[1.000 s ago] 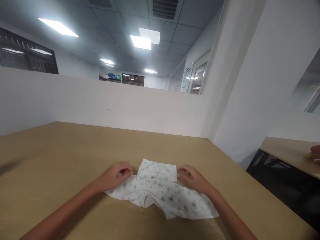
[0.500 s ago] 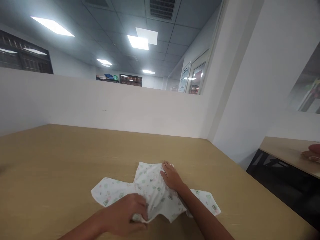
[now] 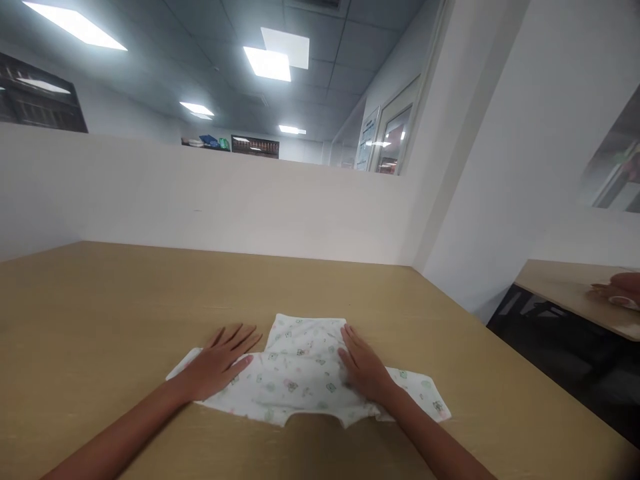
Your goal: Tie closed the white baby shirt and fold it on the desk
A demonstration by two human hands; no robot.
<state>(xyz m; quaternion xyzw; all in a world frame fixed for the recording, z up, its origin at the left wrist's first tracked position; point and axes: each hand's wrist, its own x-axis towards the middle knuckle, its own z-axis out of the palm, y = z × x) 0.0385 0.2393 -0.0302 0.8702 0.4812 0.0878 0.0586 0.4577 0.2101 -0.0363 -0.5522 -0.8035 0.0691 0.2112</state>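
Note:
A small white baby shirt [image 3: 300,373], printed with little green and pink figures, lies spread on the wooden table [image 3: 150,293]. Its neckline curves toward me and its sleeves reach out to both sides. Across the left sleeve rests my left hand [image 3: 220,360], flat with the fingers spread. My right hand [image 3: 365,367] lies on the right side of the shirt's body, fingers stretched out along its edge. Both palms press on the cloth without gripping it. Parts of the left sleeve and right side are hidden under my hands.
A low white partition [image 3: 250,207] borders the far side of the table, and a white wall [image 3: 490,173] rises at the right. Beyond it stands another table [image 3: 560,287] with a reddish-brown object [image 3: 625,283] on it.
My left hand has let go of the shirt's near edge and moved up and left onto the left sleeve. The shirt's near edge now lies flatter. My right hand has shifted slightly right.

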